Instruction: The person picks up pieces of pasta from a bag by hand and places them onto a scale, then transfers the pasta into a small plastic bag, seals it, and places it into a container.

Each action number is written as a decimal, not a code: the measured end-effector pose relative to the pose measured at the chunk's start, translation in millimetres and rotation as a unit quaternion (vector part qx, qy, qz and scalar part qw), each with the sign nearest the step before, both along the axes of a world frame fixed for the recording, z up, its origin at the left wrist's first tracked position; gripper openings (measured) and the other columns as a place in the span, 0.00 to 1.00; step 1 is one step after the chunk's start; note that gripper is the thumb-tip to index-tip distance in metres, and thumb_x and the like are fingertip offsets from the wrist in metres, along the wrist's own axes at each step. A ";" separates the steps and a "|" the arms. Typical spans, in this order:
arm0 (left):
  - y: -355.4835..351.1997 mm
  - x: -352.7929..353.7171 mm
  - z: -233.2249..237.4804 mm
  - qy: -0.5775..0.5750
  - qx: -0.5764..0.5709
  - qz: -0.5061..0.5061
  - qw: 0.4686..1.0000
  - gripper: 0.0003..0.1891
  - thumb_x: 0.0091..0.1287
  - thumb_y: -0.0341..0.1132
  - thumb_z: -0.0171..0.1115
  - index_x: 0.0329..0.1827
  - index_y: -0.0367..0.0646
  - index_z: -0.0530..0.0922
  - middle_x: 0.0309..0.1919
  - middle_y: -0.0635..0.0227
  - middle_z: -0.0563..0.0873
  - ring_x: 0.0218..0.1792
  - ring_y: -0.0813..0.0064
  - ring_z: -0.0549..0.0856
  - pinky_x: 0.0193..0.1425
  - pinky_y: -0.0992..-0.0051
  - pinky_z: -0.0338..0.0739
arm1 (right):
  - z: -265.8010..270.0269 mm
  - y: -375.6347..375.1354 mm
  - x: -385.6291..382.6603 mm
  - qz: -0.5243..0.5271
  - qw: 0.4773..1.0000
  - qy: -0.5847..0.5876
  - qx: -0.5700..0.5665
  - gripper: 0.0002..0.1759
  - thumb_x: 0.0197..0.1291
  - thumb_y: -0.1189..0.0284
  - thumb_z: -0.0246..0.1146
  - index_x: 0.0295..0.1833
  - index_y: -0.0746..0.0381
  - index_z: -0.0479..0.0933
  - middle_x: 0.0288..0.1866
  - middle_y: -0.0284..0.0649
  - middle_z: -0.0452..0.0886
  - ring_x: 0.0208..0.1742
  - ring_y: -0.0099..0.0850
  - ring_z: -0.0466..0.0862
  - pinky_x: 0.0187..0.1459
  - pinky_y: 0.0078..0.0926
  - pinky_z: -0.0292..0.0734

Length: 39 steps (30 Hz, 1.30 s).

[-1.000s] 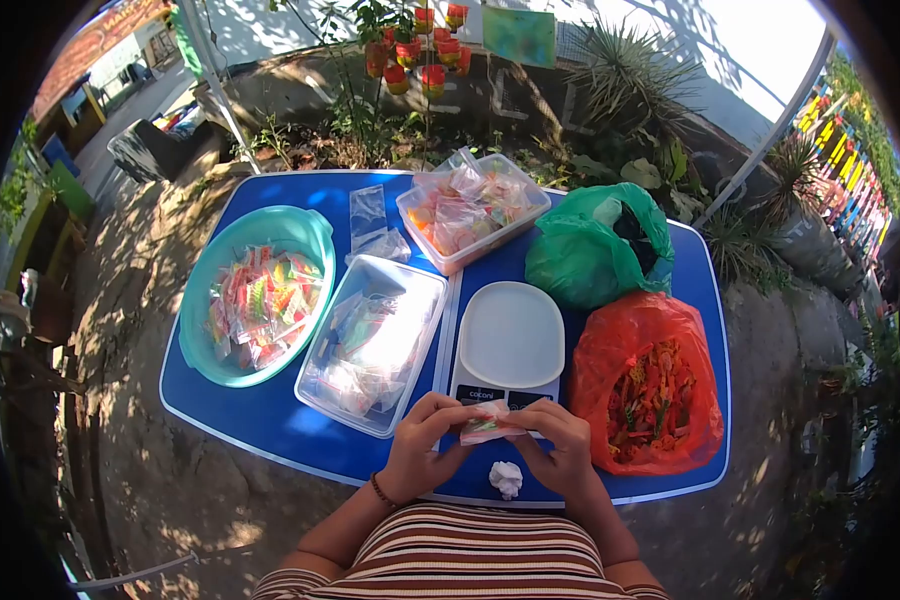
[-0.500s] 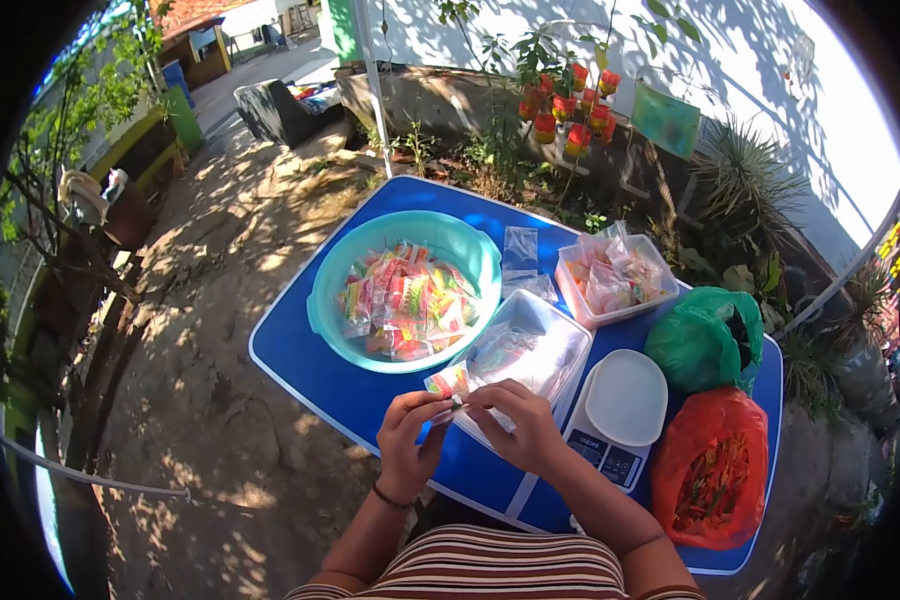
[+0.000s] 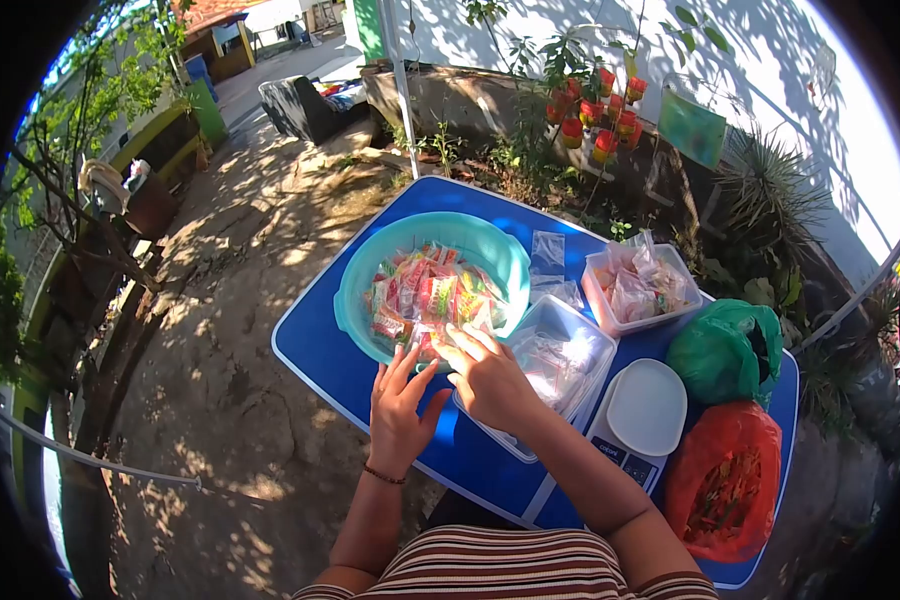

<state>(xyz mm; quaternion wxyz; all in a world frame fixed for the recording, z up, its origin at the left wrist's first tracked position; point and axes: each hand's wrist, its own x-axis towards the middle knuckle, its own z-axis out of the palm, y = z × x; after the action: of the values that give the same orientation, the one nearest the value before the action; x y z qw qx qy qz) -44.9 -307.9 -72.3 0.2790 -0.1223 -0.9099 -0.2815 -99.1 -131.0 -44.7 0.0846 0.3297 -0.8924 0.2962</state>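
Small clear packets with red, yellow and green print [image 3: 438, 295] lie heaped in a turquoise basin [image 3: 355, 265]. My left hand [image 3: 400, 400] is at the basin's near rim, its fingers stretched out and apart, with nothing in them. Beside it, my right hand [image 3: 492, 382] reaches over the same rim, fingers extended onto the nearest packets. Under the right fingertips the contact with the packets is partly hidden. Right of the basin, close to my right hand, stands a white rectangular tub [image 3: 595, 350] with clear plastic bags [image 3: 550, 362] inside.
Flat clear bags [image 3: 548, 255] lie behind the tub on the blue table [image 3: 315, 345]. A second tub [image 3: 610, 318] holds filled bags. Farther right are a kitchen scale [image 3: 610, 440] with a white plate [image 3: 647, 405], a green bag [image 3: 715, 345] and a red bag [image 3: 765, 450].
Both hands have moved forward from the white tub's corner to the basin. The small printed packet pinched between them has left the fingers, which are now spread. The view has shifted slightly.
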 end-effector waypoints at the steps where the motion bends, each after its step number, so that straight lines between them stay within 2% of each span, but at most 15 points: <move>1: 3.4 -0.1 -1.1 -0.004 -0.015 0.006 1.000 0.22 0.69 0.45 0.73 0.62 0.46 0.86 0.67 0.56 0.84 0.74 0.50 0.78 0.78 0.46 0.64 | -0.1 3.8 4.4 0.001 1.000 -0.014 0.004 0.30 0.63 0.72 0.67 0.73 0.63 0.76 0.75 0.56 0.75 0.79 0.54 0.69 0.79 0.51 0.61; 4: 9.2 -6.4 2.2 0.003 -0.073 0.034 0.997 0.18 0.73 0.44 0.68 0.62 0.48 0.86 0.67 0.63 0.85 0.72 0.58 0.81 0.80 0.45 0.59 | -10.6 14.0 -1.9 0.007 0.998 0.046 0.030 0.26 0.69 0.67 0.65 0.71 0.61 0.78 0.75 0.52 0.76 0.79 0.53 0.69 0.79 0.54 0.61; 10: -3.5 -57.0 14.1 -0.119 -0.071 -0.010 0.990 0.20 0.72 0.38 0.61 0.64 0.44 0.83 0.64 0.62 0.85 0.67 0.56 0.83 0.76 0.41 0.67 | -27.9 13.8 -49.7 0.046 0.989 0.138 0.037 0.23 0.66 0.65 0.65 0.63 0.63 0.83 0.69 0.52 0.81 0.74 0.60 0.74 0.77 0.62 0.62; 11: -7.8 -65.4 11.2 -0.135 -0.056 -0.026 0.989 0.20 0.72 0.38 0.61 0.65 0.43 0.82 0.65 0.62 0.85 0.67 0.55 0.83 0.75 0.40 0.69 | -38.2 13.7 -61.8 0.057 0.989 0.130 0.036 0.25 0.65 0.65 0.66 0.67 0.59 0.81 0.73 0.50 0.78 0.77 0.59 0.70 0.78 0.65 0.58; 13: -13.4 -81.3 24.7 -0.217 -0.121 -0.042 0.968 0.29 0.68 0.42 0.65 0.72 0.41 0.77 0.75 0.56 0.74 0.76 0.50 0.74 0.77 0.40 0.68 | -28.0 7.4 -76.3 0.042 0.990 0.034 0.129 0.29 0.66 0.65 0.64 0.73 0.55 0.77 0.79 0.48 0.72 0.81 0.58 0.64 0.80 0.68 0.52; 16: -24.9 -115.2 1.6 -0.202 -0.188 -0.023 0.961 0.44 0.62 0.52 0.71 0.80 0.42 0.70 0.80 0.52 0.68 0.81 0.44 0.65 0.81 0.40 0.61 | -16.3 -3.7 -103.7 0.025 0.982 -0.034 0.183 0.36 0.64 0.59 0.64 0.80 0.45 0.70 0.85 0.46 0.63 0.85 0.62 0.56 0.79 0.76 0.45; 21: -22.9 -131.7 8.4 -0.202 -0.230 0.034 0.952 0.58 0.51 0.62 0.76 0.84 0.45 0.63 0.82 0.47 0.64 0.83 0.41 0.61 0.86 0.41 0.50 | -12.6 -10.1 -130.3 -0.041 0.976 -0.123 0.175 0.42 0.62 0.56 0.67 0.83 0.40 0.64 0.84 0.47 0.63 0.82 0.64 0.60 0.79 0.71 0.51; 24: -19.7 -127.9 12.2 -0.193 -0.211 0.073 0.956 0.55 0.49 0.63 0.77 0.80 0.45 0.69 0.82 0.45 0.64 0.80 0.39 0.65 0.86 0.44 0.51 | -36.0 -14.9 -136.9 -0.120 0.982 -0.077 0.127 0.41 0.62 0.55 0.68 0.81 0.45 0.66 0.80 0.56 0.66 0.78 0.63 0.67 0.78 0.66 0.58; 26: -21.6 -126.8 6.6 -0.134 -0.171 0.083 0.973 0.51 0.49 0.62 0.78 0.76 0.45 0.75 0.79 0.46 0.71 0.78 0.41 0.69 0.85 0.46 0.54 | -23.5 -12.4 -129.4 -0.133 0.984 -0.062 0.096 0.33 0.62 0.55 0.69 0.71 0.52 0.73 0.70 0.56 0.74 0.71 0.59 0.75 0.73 0.60 0.66; 27: -21.3 -127.1 3.4 -0.039 -0.147 0.084 0.985 0.44 0.51 0.61 0.79 0.68 0.43 0.81 0.70 0.49 0.82 0.71 0.48 0.79 0.81 0.50 0.63 | -17.3 -11.2 -125.7 -0.139 0.985 -0.055 0.081 0.30 0.62 0.55 0.70 0.66 0.56 0.77 0.65 0.57 0.79 0.68 0.57 0.79 0.70 0.57 0.70; 29: -24.2 -126.6 1.5 -0.019 -0.063 0.048 0.997 0.31 0.58 0.53 0.78 0.59 0.42 0.86 0.60 0.55 0.89 0.62 0.55 0.86 0.75 0.53 0.71 | -26.2 -3.7 -119.0 -0.120 0.992 0.029 0.029 0.27 0.59 0.60 0.73 0.63 0.57 0.79 0.62 0.54 0.80 0.63 0.55 0.80 0.66 0.53 0.75; 32: -15.9 -110.8 4.9 -0.007 0.025 0.010 1.000 0.19 0.63 0.41 0.76 0.54 0.42 0.88 0.53 0.62 0.91 0.56 0.59 0.89 0.70 0.55 0.76 | -32.0 10.0 -98.3 -0.083 0.988 0.121 -0.041 0.27 0.57 0.64 0.74 0.63 0.57 0.82 0.63 0.50 0.81 0.63 0.53 0.80 0.66 0.50 0.77; 33: -6.8 -100.4 9.1 -0.008 0.017 -0.015 1.000 0.18 0.64 0.38 0.75 0.55 0.42 0.88 0.55 0.62 0.91 0.57 0.59 0.89 0.71 0.55 0.75 | -25.7 17.3 -85.1 -0.064 0.989 0.117 -0.065 0.27 0.57 0.64 0.73 0.64 0.57 0.82 0.65 0.49 0.81 0.65 0.53 0.79 0.68 0.50 0.76; 35: 12.5 -72.3 21.0 -0.011 0.001 -0.074 0.997 0.17 0.65 0.33 0.74 0.56 0.43 0.87 0.58 0.63 0.90 0.59 0.60 0.88 0.72 0.54 0.74 | 1.0 30.9 -48.2 -0.092 0.995 0.020 0.026 0.29 0.57 0.65 0.73 0.66 0.58 0.81 0.69 0.50 0.78 0.73 0.52 0.74 0.72 0.51 0.71; 39: 67.6 -13.3 25.6 -0.040 0.033 -0.180 0.982 0.20 0.66 0.31 0.71 0.62 0.46 0.85 0.67 0.64 0.84 0.69 0.60 0.82 0.78 0.48 0.68 | 8.4 80.1 28.4 -0.118 0.992 0.049 0.003 0.29 0.59 0.67 0.73 0.67 0.56 0.80 0.70 0.48 0.78 0.75 0.49 0.73 0.72 0.51 0.69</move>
<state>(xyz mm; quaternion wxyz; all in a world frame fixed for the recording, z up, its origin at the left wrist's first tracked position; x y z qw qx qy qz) -58.2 -240.3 -46.8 0.1912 -0.2635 -0.8738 -0.3614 -70.7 -50.9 -36.3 0.1616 0.2369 -0.9207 0.2646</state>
